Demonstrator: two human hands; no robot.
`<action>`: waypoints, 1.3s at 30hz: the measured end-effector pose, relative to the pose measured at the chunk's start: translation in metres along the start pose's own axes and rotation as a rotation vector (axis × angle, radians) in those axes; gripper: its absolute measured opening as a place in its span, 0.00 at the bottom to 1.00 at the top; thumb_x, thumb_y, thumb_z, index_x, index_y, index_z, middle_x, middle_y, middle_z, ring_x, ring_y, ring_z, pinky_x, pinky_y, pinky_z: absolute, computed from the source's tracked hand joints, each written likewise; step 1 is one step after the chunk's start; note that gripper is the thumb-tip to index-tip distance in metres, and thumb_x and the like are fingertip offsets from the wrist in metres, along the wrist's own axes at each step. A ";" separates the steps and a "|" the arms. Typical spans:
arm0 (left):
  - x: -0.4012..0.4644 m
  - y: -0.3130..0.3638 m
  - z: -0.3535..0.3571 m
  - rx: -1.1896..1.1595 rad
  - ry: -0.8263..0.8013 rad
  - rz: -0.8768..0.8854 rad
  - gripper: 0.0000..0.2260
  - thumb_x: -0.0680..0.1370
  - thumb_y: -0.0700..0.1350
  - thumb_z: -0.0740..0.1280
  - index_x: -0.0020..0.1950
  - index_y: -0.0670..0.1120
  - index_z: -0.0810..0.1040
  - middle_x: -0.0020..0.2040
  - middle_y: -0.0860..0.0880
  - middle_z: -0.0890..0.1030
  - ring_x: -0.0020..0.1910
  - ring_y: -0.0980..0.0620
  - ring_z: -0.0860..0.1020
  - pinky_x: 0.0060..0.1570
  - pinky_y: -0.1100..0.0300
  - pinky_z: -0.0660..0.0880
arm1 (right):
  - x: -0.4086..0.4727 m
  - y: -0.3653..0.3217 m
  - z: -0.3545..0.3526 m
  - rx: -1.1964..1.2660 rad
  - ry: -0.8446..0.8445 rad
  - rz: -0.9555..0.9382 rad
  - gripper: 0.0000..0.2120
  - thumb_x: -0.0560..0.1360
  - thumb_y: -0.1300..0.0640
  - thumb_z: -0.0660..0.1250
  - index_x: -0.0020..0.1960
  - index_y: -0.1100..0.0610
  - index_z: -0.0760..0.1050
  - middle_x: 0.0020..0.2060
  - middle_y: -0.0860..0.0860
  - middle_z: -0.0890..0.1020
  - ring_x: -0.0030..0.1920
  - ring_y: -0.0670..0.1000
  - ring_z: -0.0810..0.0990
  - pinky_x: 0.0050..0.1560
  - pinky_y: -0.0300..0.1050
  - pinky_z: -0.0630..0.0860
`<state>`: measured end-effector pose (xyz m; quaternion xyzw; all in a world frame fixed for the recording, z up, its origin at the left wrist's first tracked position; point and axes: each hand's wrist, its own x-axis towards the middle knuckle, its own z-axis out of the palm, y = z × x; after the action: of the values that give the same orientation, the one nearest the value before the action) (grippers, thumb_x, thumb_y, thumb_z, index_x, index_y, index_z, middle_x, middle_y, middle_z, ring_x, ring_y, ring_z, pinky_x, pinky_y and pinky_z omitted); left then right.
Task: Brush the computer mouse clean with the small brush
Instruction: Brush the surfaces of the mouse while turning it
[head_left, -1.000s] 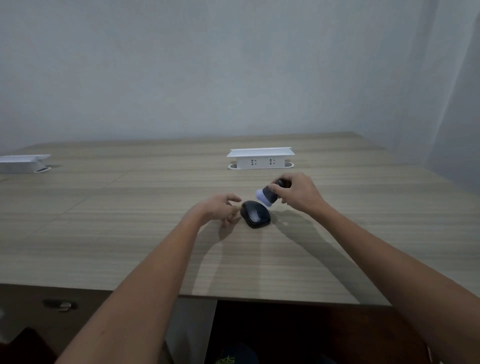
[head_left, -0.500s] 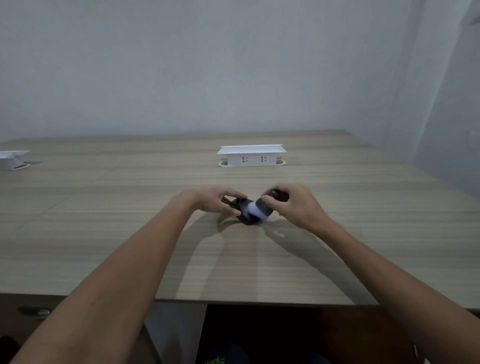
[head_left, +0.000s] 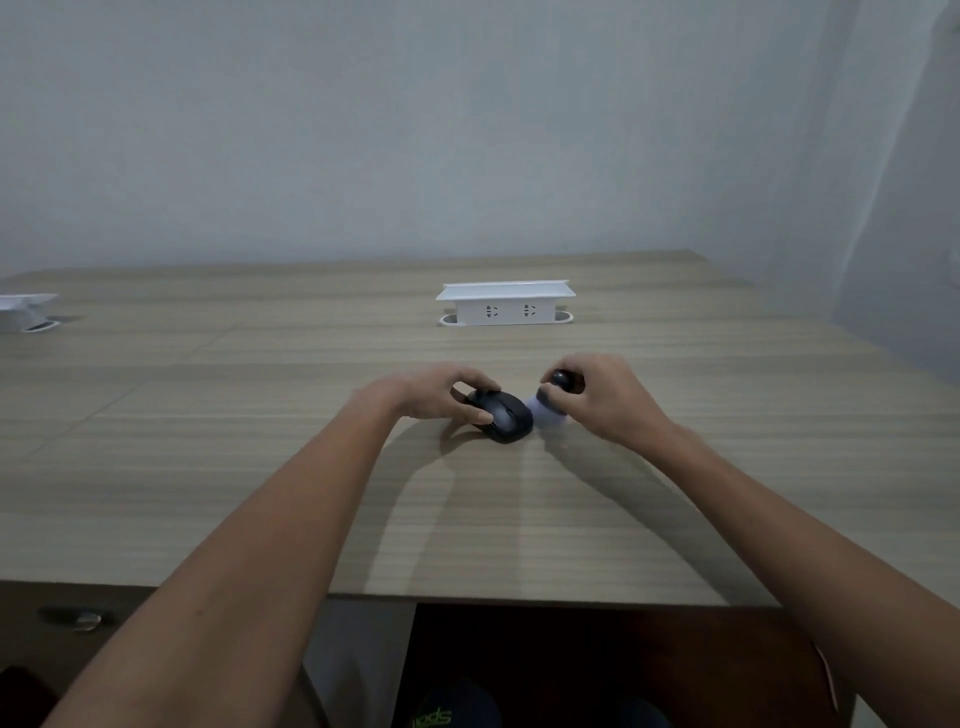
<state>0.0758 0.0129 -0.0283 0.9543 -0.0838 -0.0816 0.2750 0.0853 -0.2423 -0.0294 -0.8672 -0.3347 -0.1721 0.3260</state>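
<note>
A black computer mouse lies flat on the wooden table, a little right of centre. My left hand grips its left side, fingers curled over the far edge. My right hand holds a small brush with a dark handle and a pale, blurred bristle head. The bristles sit just right of the mouse, close to its right edge; contact cannot be told.
A white pop-up socket box stands on the table behind the hands. Another white socket box sits at the far left edge. The table's front edge runs below my forearms, with a dark drawer front under it at left.
The brush head was over the mouse half a second ago; it has swept off to the right. My left hand now grips the mouse more firmly from the left.
</note>
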 end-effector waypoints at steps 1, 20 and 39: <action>0.000 0.000 0.000 0.002 -0.003 0.003 0.25 0.73 0.52 0.76 0.69 0.55 0.76 0.66 0.57 0.78 0.62 0.53 0.80 0.69 0.51 0.73 | -0.001 -0.003 0.000 0.040 -0.020 -0.021 0.06 0.74 0.57 0.71 0.46 0.58 0.86 0.39 0.50 0.87 0.41 0.49 0.82 0.41 0.37 0.72; -0.002 0.006 0.001 0.094 0.091 -0.013 0.20 0.73 0.55 0.75 0.63 0.52 0.78 0.58 0.53 0.80 0.52 0.51 0.80 0.47 0.60 0.73 | -0.003 -0.001 -0.006 0.038 -0.016 0.056 0.06 0.74 0.56 0.70 0.45 0.56 0.86 0.38 0.46 0.86 0.38 0.42 0.80 0.38 0.35 0.71; -0.021 0.013 0.010 0.023 0.099 0.031 0.17 0.80 0.49 0.68 0.69 0.50 0.78 0.60 0.46 0.82 0.59 0.49 0.80 0.51 0.65 0.74 | -0.004 -0.001 0.002 0.098 0.023 0.148 0.07 0.74 0.58 0.69 0.46 0.56 0.86 0.40 0.49 0.87 0.43 0.47 0.83 0.40 0.33 0.73</action>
<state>0.0514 0.0014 -0.0271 0.9589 -0.0859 -0.0291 0.2689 0.0821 -0.2423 -0.0324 -0.8705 -0.2739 -0.1409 0.3838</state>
